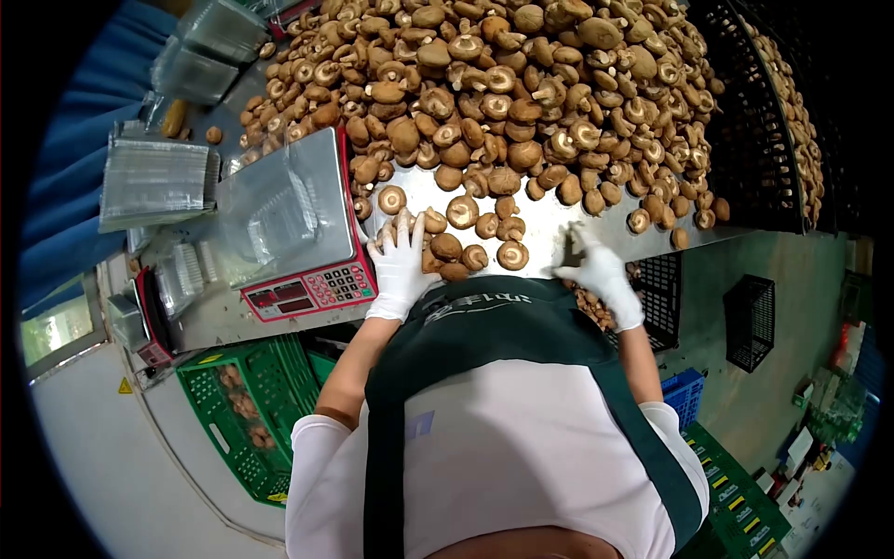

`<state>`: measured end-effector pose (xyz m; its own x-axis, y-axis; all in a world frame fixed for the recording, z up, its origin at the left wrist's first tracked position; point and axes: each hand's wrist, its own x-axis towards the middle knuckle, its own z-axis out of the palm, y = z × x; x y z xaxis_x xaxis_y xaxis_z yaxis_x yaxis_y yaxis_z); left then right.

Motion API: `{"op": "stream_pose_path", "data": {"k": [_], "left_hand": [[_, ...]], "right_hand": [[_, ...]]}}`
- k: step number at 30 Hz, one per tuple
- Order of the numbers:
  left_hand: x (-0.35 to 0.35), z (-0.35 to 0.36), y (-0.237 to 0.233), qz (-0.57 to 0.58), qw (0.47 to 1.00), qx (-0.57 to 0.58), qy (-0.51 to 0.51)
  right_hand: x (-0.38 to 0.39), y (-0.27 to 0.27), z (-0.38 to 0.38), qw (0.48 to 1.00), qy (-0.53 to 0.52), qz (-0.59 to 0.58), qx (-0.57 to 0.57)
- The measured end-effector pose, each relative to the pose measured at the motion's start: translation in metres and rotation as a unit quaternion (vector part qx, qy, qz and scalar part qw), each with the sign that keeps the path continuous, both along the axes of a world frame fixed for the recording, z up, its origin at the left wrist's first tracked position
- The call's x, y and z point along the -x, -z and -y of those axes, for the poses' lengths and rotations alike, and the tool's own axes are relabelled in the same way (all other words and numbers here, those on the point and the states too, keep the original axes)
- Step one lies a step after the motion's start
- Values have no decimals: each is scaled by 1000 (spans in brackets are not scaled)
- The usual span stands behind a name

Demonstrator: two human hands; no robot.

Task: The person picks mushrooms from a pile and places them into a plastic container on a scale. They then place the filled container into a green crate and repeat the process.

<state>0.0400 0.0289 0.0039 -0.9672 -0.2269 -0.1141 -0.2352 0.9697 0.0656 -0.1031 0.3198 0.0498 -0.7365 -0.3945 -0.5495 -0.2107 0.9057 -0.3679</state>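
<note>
A large heap of brown mushrooms (521, 93) covers the far part of the metal table (549, 219). Several loose mushrooms (462, 211) lie nearer, in front of the apron. My left hand (400, 265), in a white glove, rests at the left edge of these loose mushrooms with its fingers apart, touching or close to some of them. On the right, my right hand (601, 273), also gloved, is over the table's near edge with thumb and fingers apart and nothing visible between them. A red-framed scale (312, 291) with a clear plastic tray on its plate stands left of my left hand.
Stacked clear plastic trays (156, 182) stand at the left, with more (200, 56) at the back left. A black crate (759, 112) of mushrooms is at the right. Below the table are a green crate (209, 396), a black crate (663, 289) and a blue crate (683, 396).
</note>
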Motion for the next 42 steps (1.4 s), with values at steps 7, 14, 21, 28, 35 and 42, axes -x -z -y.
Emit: {"op": "stream_pose_path", "data": {"k": [7,14,21,28,35,42], "left_hand": [[44,21,1,-22,996,-82,-9],[43,31,4,44,961,-271,37],[43,34,7,0,925,-380,0],[38,30,6,-11,906,-423,-7],[37,26,5,-82,884,-459,-25],[39,24,2,-133,888,-437,-39]], "right_hand": [[-15,37,85,982,-22,35,185],[-13,66,81,946,-84,34,311],[-20,65,105,924,-50,89,370],[-16,75,133,901,-70,106,415],[-12,57,132,896,-57,96,430],[-2,49,136,902,-78,54,420]]}}
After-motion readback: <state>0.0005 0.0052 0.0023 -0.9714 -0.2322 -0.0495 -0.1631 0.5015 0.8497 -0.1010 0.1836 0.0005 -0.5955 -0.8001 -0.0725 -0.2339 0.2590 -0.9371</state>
